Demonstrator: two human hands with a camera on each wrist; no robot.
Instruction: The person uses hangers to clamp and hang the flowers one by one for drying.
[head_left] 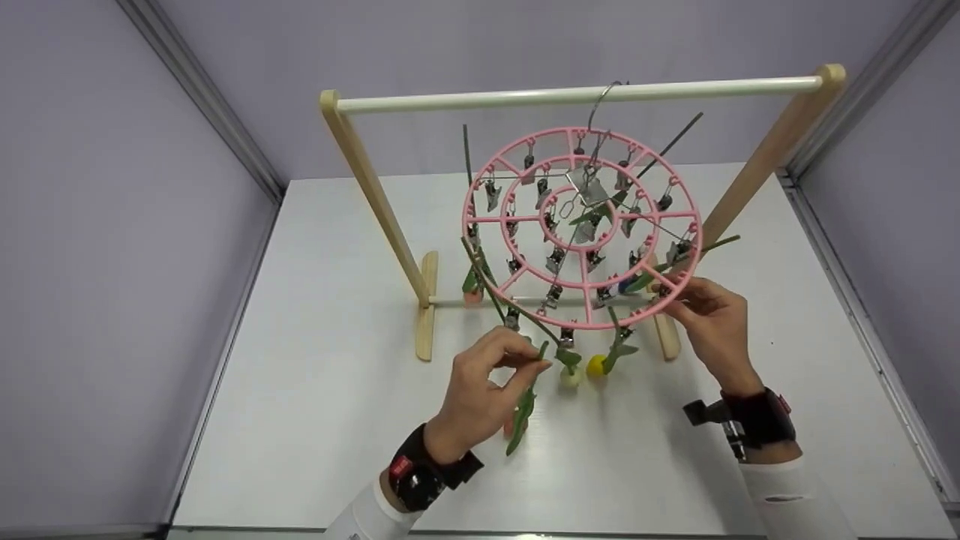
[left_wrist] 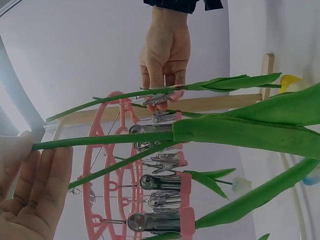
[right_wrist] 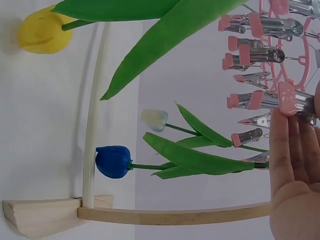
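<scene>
- A round pink clip hanger [head_left: 583,225], ringed with small metal clips [head_left: 555,259], hangs by a wire hook [head_left: 600,105] from the white rail [head_left: 577,95] of a wooden rack [head_left: 375,195] standing on a white table [head_left: 315,315].
- Artificial tulips hang head-down from several clips; a yellow bloom [head_left: 595,366] and a pale one [head_left: 571,376] dangle just below the near edge of the hanger.
- The left hand [head_left: 480,394] is raised under the near-left edge of the hanger. Its fingers are curled, and thumb and fingertips pinch the green stem of a tulip [head_left: 525,401] whose leaves hang down past the palm.
- That stem runs up and left from the pinch towards the clips on the hanger's rim.
- The right hand [head_left: 712,319] is at the right-hand rim of the hanger, its fingers bent and closing on the pink rim beside a clip there.
- From the right wrist, a blue tulip [right_wrist: 114,161] hangs near the rack's base, with the yellow one [right_wrist: 42,32] further off.
- Both wrists wear dark straps.
</scene>
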